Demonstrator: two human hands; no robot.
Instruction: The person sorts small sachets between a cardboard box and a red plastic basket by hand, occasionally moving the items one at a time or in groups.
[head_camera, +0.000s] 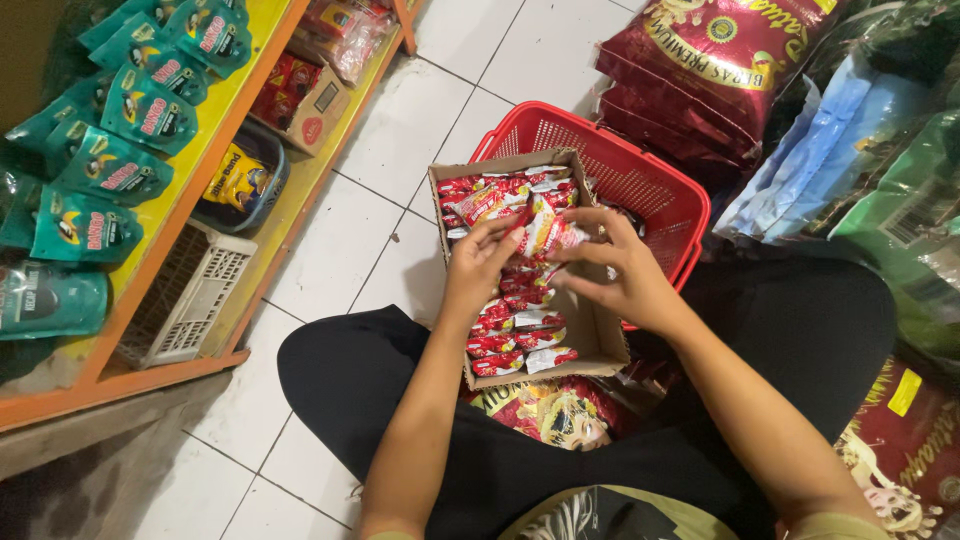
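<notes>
- we are sitting on the white tile floor (400, 130) with a brown cardboard box (590, 330) on our lap, right in the middle of our view.
- our left hand (478, 265) and right hand (615, 265) meet over the box, both fingers curled in a pinch on a small bunch of red and white snack packets (545, 232).
- the step looks like sorting the packets in the box, so they sit in neat rows.
- the next move would call for a soft grip, we think, since the packets are thin and slippery and could slide out.
- the packets are small, shiny and flat, red with white ends. more lie in a line down the box toward 6 o'clock, and a heap sits at its 12 o'clock end.
- a red plastic basket (640, 180) sits behind the box at 1 o'clock.
- green pouches (110, 165) hang on the yellow shelf (215, 140) at 9 o'clock.
- big red sacks (700, 70) lie at 1 o'clock.
</notes>
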